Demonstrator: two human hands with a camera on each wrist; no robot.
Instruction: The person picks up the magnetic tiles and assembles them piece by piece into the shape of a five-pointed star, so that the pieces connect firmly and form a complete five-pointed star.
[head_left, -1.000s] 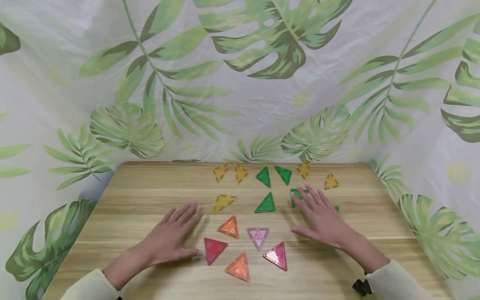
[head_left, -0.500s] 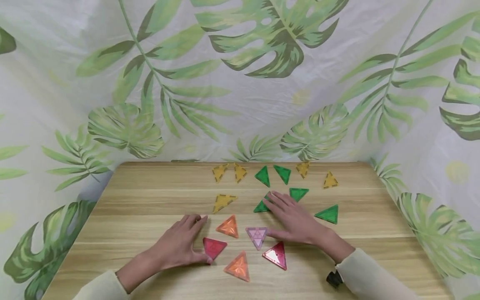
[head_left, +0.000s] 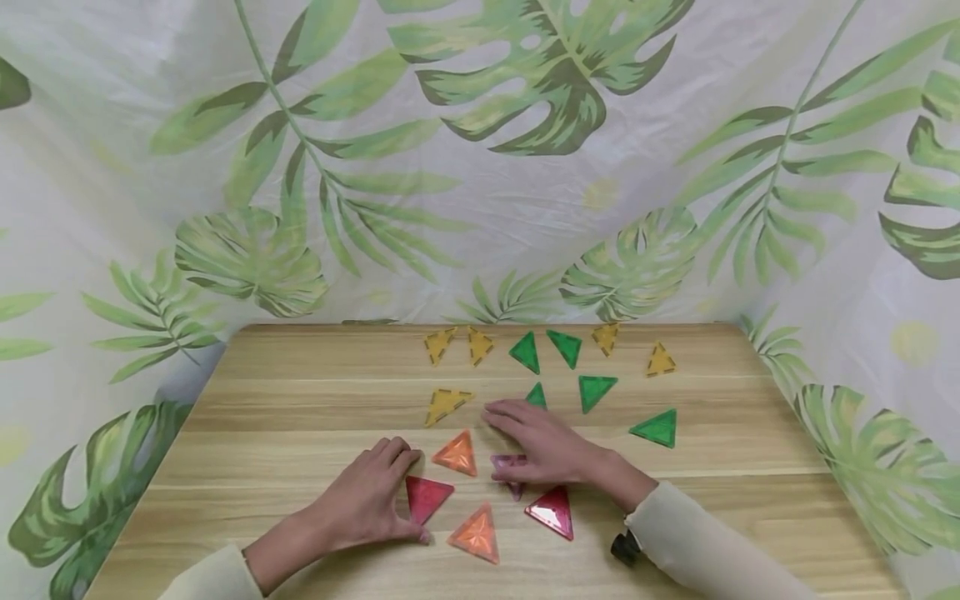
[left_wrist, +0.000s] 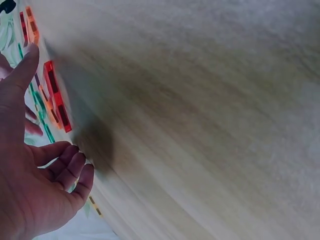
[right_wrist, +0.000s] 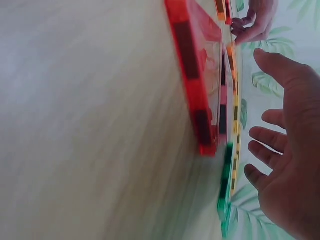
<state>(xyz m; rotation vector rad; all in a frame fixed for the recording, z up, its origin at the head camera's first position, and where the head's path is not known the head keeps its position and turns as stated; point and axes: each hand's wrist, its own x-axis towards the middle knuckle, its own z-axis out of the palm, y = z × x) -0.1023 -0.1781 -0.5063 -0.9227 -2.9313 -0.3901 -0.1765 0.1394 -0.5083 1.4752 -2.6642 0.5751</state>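
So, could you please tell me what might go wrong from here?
The right hand partly hides the purple tile from the head camera, so a low movement could nudge it unnoticed. The left hand is spread around the left red tile; closing it might bump the farther orange tile nearby.

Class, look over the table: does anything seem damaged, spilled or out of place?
Nothing looks damaged or spilled. The triangular tiles lie flat on the table at mixed angles. The only mild oddity is the purple tile, partly hidden by the right hand: it alone has no colour match.
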